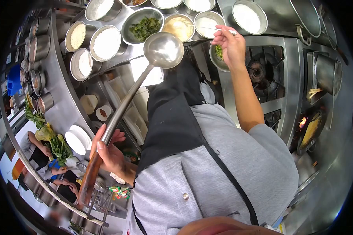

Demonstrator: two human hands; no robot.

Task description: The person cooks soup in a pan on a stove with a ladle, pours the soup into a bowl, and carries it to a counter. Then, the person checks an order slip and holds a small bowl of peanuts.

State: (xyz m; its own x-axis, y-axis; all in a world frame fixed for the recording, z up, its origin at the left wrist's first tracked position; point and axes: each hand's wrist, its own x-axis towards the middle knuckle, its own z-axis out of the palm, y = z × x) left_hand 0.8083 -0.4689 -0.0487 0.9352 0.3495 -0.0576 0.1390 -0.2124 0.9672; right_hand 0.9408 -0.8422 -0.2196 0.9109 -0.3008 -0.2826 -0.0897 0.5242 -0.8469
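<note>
While 1 ladle (128, 101) is gripped by the left hand (110, 153), its cup (163, 50) past the curled fingers, 1 thin stick (206, 27) is pinched by the right hand (230, 45), its tip at yellow food (176, 28). Beside the right fingers, peas (219, 51) are seen; beyond the left, a leaf bowl (126, 29) is partly blocked by the cup.

Right hand (230, 44) partly hides pea bowl (218, 64); top-edge pans (200, 11) cropped.

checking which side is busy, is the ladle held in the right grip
No, the ladle is held by its handle in the left grip.
</note>
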